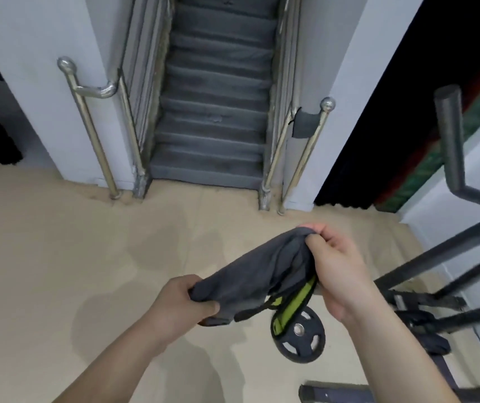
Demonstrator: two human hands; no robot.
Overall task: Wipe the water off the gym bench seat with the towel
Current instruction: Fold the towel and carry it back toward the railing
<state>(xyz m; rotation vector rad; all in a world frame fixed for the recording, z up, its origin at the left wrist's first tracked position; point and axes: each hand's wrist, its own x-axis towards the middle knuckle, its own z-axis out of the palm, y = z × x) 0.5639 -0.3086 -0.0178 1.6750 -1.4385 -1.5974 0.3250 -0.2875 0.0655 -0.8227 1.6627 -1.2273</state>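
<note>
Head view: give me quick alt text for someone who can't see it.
Both hands hold a dark grey towel stretched in the air between them, left hand gripping its lower end and right hand its upper end. Below lie a tan floor, a black weight plate and dark metal frame bars; grey stairs rise ahead.

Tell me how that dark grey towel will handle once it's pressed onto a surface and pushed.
Probably floppy: the towel sags and folds between the left hand and right hand. Likely light, since pinched fingers alone carry it. It may bunch when pushed unless pressed flat.
</note>
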